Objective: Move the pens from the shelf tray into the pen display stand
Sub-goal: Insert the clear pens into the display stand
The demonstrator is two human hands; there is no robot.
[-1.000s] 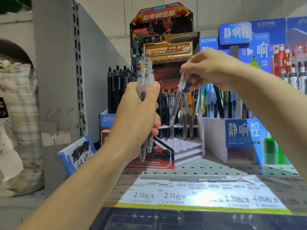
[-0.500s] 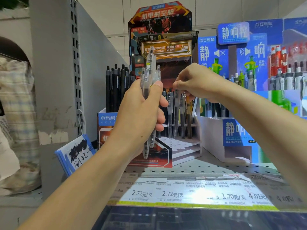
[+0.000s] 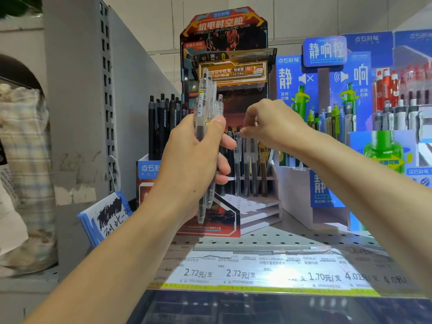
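Head view, looking down my forearms at the shelf: my left hand is wrapped around a bundle of clear pens, held upright, their clicker ends poking up above my thumb and their tips hanging out below my palm. My right hand is just beside it, fingers curled with thumb and forefinger pinched together right over the top of a clear pen standing in the pen display stand; whether I actually have hold of that pen I cannot tell. More clear and dark pens stand upright in the same row of the stand, behind its stepped white base with rows of holes. Its tall red and black header card rises behind my hands. To the left a box of black pens stands against the grey shelf divider. On the right is a blue display. Price labels run along the shelf edge.
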